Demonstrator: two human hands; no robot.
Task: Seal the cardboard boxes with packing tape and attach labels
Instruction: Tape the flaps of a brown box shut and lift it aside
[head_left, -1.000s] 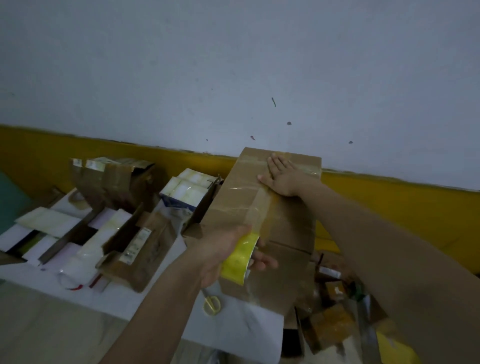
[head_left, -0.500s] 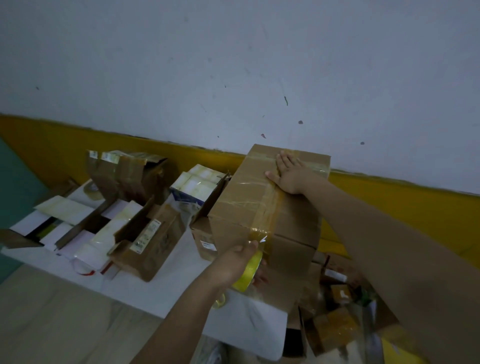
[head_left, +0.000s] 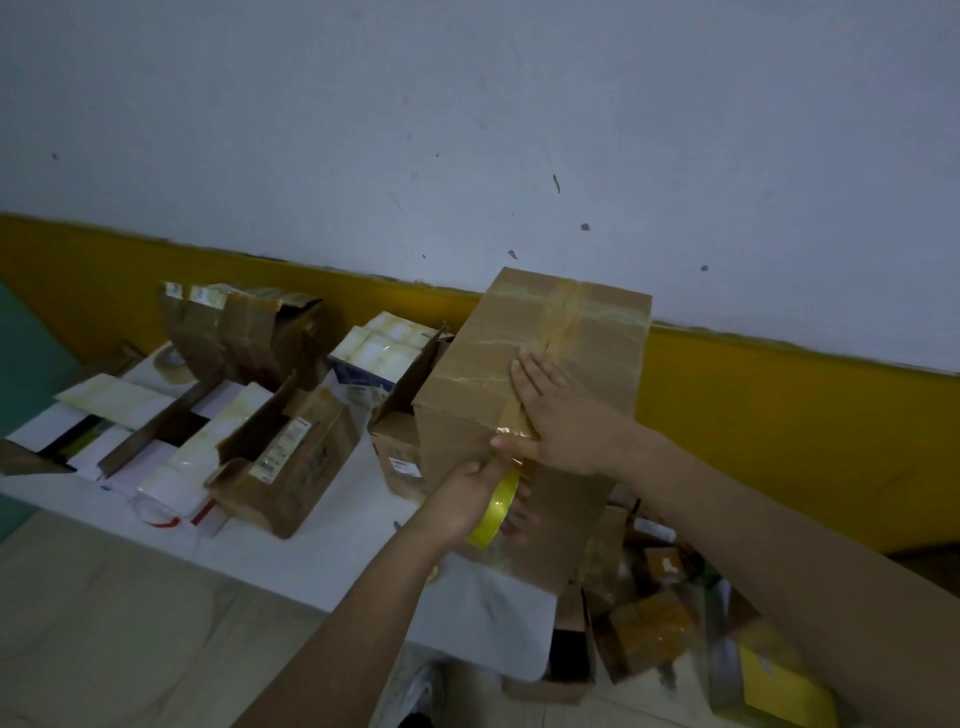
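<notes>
The right hand (head_left: 561, 421) slid down the box (head_left: 582, 343), flat on the tape strip. The left hand (head_left: 467, 499) grips the tape roll (head_left: 498, 512) on the front side. Sealing goes on.

Head view; looks down, close

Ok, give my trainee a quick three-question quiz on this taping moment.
1. True or false: the right hand lies flat on the cardboard box.
2. What does the left hand grip? A) scissors B) yellow tape roll C) a label
3. Fill in: the box stands at the edge of the white ____.

Key: 1 true; 2 B; 3 table.
</notes>
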